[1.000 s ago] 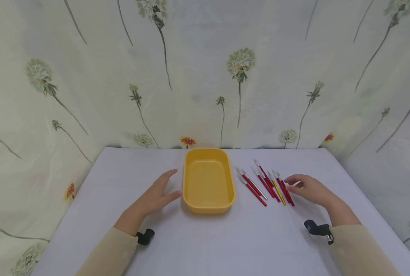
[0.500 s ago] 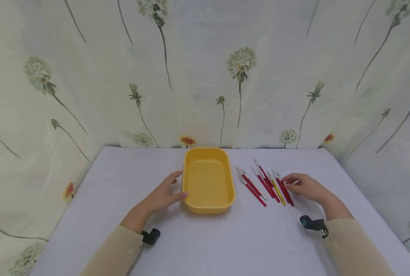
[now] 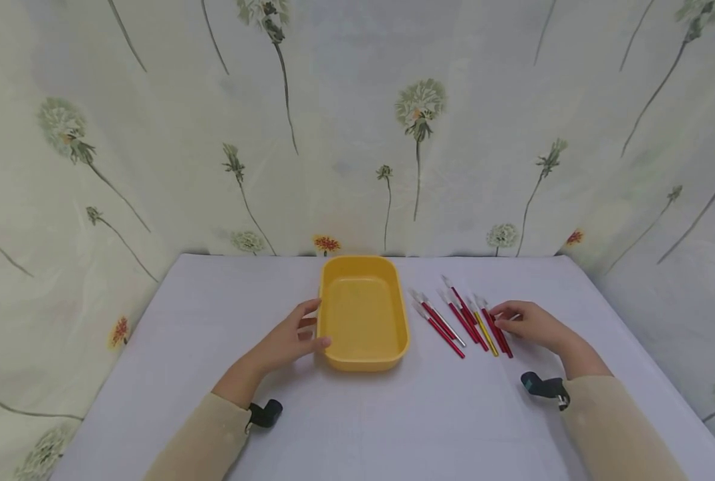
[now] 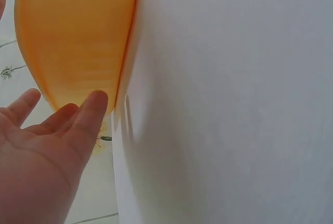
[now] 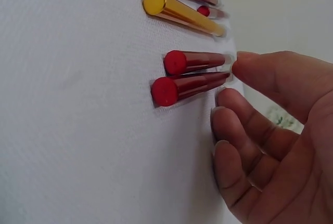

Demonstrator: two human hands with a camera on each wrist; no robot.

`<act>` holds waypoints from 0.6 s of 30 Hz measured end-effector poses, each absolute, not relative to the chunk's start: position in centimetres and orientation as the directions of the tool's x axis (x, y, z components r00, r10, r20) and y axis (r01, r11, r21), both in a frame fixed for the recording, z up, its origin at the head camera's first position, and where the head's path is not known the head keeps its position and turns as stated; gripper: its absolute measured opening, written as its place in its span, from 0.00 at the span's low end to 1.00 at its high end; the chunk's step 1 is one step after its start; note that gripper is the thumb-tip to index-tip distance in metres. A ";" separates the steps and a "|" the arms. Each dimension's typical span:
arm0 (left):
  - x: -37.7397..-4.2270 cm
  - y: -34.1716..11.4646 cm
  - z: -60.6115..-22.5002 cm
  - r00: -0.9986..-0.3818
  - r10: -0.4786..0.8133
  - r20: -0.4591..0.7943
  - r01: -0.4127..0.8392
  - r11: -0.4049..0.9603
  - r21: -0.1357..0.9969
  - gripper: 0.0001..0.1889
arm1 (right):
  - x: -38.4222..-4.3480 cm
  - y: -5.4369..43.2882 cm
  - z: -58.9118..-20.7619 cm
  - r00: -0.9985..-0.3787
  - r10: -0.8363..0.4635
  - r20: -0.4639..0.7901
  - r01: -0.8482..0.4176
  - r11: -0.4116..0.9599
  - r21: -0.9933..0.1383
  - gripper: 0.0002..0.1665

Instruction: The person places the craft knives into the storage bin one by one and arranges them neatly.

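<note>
Slim rods [image 3: 464, 325], mostly red, lie in a loose fan on a white worktop [image 3: 357, 427] before a flower-printed backdrop [image 3: 333, 133]. Yellow tray [image 3: 366, 365]: upright, just to the left of the rods. Left hand [image 3: 280, 344]: at the tray's left side, thumb over the rim, fingers spread and gently bent; from where I stand, firm contact cannot be told. Right hand [image 3: 534, 325]: at the rightmost red rod [image 5: 190, 86], fingers curled and thumb close to the forefinger; whether they pinch it cannot be told. Yellow rod [image 5: 182, 12]: just left of the right-hand red pair. Silver rod [image 3: 457, 337]: in the left bunch. Pale tips [image 3: 446, 281]: at the far ends. For a clean pick-up, I judge, thumb and forefinger should close across one shaft only and lift straight up, since its close red neighbour may roll; a light left hand would steady the tray.
</note>
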State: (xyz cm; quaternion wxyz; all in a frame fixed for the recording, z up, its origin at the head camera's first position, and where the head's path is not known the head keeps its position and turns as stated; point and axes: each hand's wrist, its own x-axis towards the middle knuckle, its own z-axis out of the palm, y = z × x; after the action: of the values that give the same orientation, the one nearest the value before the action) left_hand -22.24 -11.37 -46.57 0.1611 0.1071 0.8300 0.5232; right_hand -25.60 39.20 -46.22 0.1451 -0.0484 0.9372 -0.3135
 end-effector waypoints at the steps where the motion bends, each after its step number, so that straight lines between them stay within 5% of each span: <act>1: -22.2 -11.4 -46.5 -0.923 0.351 -0.155 0.007 0.420 0.908 0.46 | -25.6 39.3 -46.3 -0.953 -0.180 -0.242 0.003 0.796 -0.605 0.22; 18: -22.1 -11.0 -47.0 -0.920 0.353 -0.169 -0.027 0.373 0.927 0.50 | -26.4 39.4 -46.6 -0.947 -0.134 -0.291 0.077 0.787 -0.612 0.27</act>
State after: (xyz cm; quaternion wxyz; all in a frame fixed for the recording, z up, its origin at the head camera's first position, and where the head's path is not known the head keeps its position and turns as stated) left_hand -22.06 -11.00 -46.97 0.1725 0.1006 0.8105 0.5506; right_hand -26.44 39.35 -46.56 0.1614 -0.0153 0.9314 -0.3260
